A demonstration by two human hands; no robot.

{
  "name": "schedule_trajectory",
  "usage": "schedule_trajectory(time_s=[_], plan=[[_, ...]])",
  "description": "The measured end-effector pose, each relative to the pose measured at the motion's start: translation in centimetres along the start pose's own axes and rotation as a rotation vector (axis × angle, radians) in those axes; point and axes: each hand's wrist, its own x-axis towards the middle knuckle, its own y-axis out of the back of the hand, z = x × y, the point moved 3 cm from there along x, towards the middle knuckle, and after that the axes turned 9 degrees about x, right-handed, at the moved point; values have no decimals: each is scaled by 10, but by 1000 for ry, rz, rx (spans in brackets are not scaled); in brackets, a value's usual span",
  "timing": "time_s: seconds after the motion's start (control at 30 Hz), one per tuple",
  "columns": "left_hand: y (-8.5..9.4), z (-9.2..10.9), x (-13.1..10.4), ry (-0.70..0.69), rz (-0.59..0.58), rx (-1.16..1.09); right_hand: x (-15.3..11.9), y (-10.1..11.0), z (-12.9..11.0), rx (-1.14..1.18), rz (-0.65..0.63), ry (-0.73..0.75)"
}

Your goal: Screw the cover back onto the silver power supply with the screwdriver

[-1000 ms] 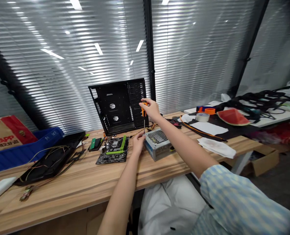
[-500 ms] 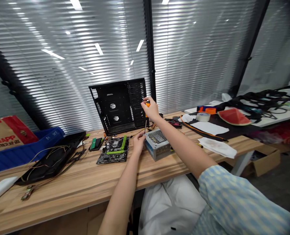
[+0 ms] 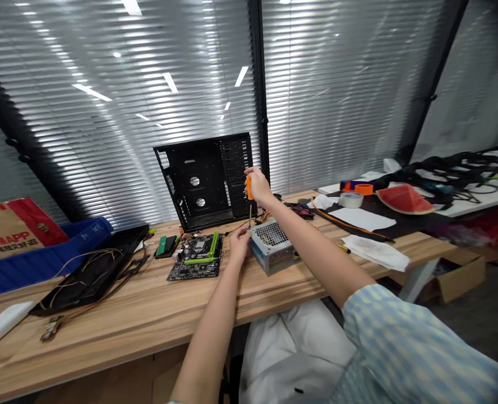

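My right hand (image 3: 258,186) is closed around the orange handle of a screwdriver (image 3: 249,189), which stands nearly upright with its shaft down. The tip meets the far left corner of a silver power supply unit (image 3: 270,255) with a perforated top. At that corner my left hand (image 3: 239,242) has its fingertips pinched together beside the screwdriver tip; what they grip is too small to make out. Left of this hand lies a motherboard (image 3: 196,268) with bright green slots. Behind both hands stands an open black computer case (image 3: 207,185).
A black panel with loose cables (image 3: 91,272) and a blue bin (image 3: 84,233) lie to the left. A small green-and-black part (image 3: 165,247) sits behind the motherboard. White paper (image 3: 375,252), tape rolls (image 3: 351,200) and a watermelon-shaped piece (image 3: 404,199) are on the right.
My right hand has shifted on the screwdriver, so more of its orange handle shows and it stands straighter. The left hand stays at the power supply's corner.
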Motion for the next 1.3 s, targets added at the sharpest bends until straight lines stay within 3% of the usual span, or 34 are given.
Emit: schedule_trajectory(time_s=[0.13,0.27,0.47,0.63,0.77,0.87,0.97,1.13,1.3], plan=[[1,-2,1,-9,1,7,-1,6,-4,-147,-19,110],[2,-2,2,-17,0,7,-2,13,-8,-438,65,291],[1,0,0,-28,-12,16,-8,10,-13,-684,96,333],[1,0,1,-29,-10,25,-5,8,-9,-544,76,344],[1,-1,2,-27,2,32,5,8,9,-70,-49,180],[1,-2,2,-27,8,32,10,12,18,187,-37,91],[0,-1,2,-30,11,31,14,18,19,239,-6,52],[0,0,1,-25,9,27,15,18,14,273,-83,-107],[1,-1,1,-15,3,19,11,12,7,102,-98,-15]])
